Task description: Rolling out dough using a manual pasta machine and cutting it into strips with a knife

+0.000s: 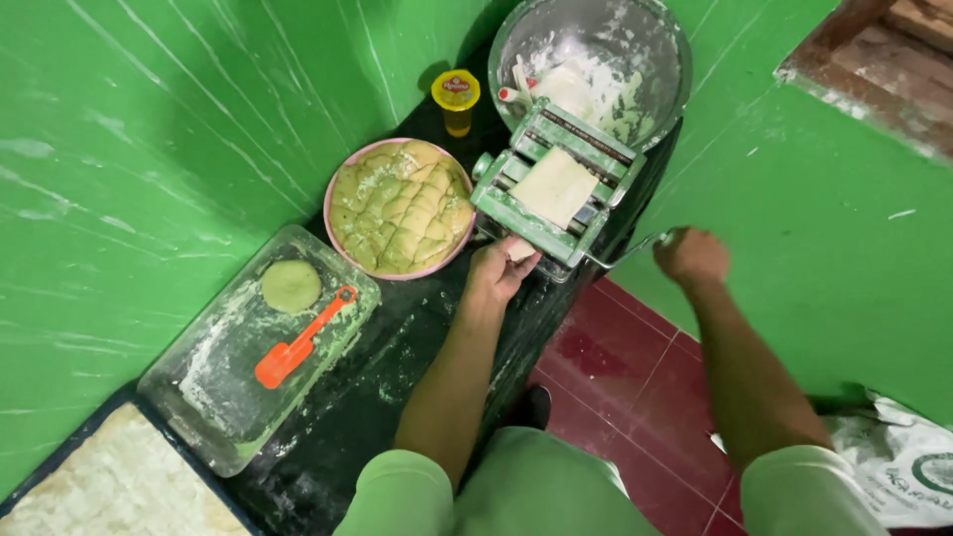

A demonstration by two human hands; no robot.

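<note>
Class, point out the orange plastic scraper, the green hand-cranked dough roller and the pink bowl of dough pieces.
orange plastic scraper (298, 342), head view, handle.
green hand-cranked dough roller (516, 203), head view, left frame.
pink bowl (329, 210), head view, left rim.

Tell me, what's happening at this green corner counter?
A person is running a pale dough sheet through a green hand-cranked roller machine. The left hand is at the machine's underside, touching dough coming out, and the right hand grips the metal crank handle. Beside the machine sits a pink round bowl of cut dough pieces, with a floury metal bowl behind. On a clear glass tray lie a green dough disc and an orange plastic scraper.
</note>
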